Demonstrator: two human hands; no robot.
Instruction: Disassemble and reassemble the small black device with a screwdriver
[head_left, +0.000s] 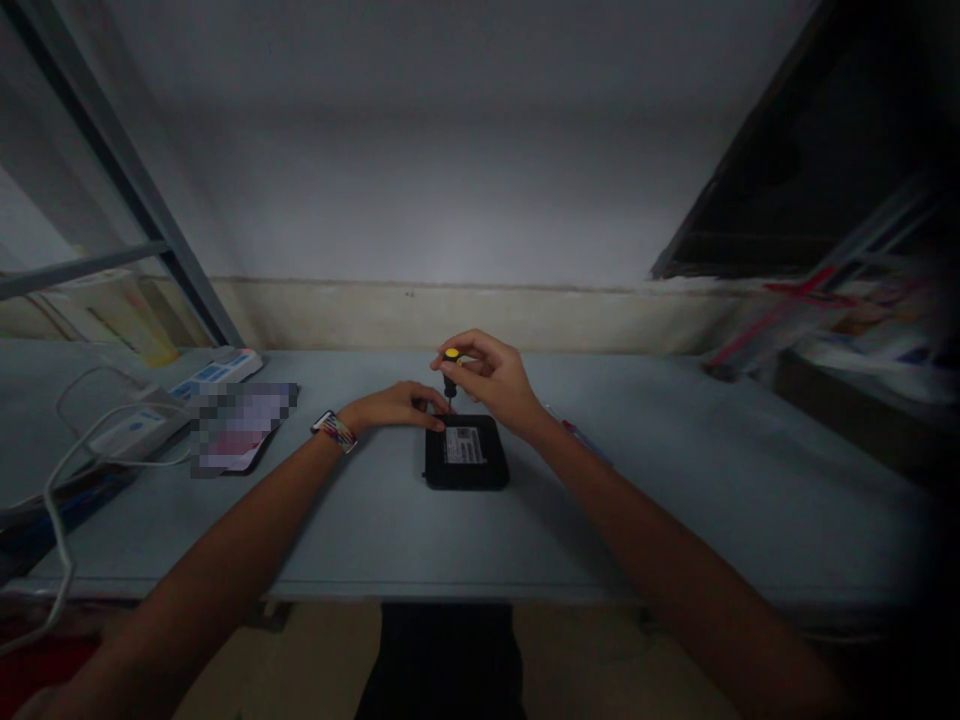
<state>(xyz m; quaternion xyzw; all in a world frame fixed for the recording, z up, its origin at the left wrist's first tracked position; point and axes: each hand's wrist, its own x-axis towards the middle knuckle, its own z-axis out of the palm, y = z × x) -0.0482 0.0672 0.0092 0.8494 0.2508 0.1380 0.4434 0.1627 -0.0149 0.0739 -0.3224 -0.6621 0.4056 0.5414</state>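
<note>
A black square device (pixel 487 455) with rounded corners and a white printed label (pixel 465 446) lies on the grey-blue table. My right hand (pixel 487 375) is closed on a small screwdriver (pixel 450 375) with a black handle and a yellow top. The screwdriver stands upright, its shaft pointing down at the device's far left edge. At that same corner my left hand (pixel 405 405) rests against the device, thumb on its top and fingers curled beside the shaft. What the tip touches is too small to tell.
On the left lie a phone (pixel 244 430) with a blurred screen, a white power strip (pixel 214 375) with cables, and a yellowish cup (pixel 154 340). A thin pen-like object (pixel 589 440) lies beyond my right forearm. A wall (pixel 450 315) closes off the table's back.
</note>
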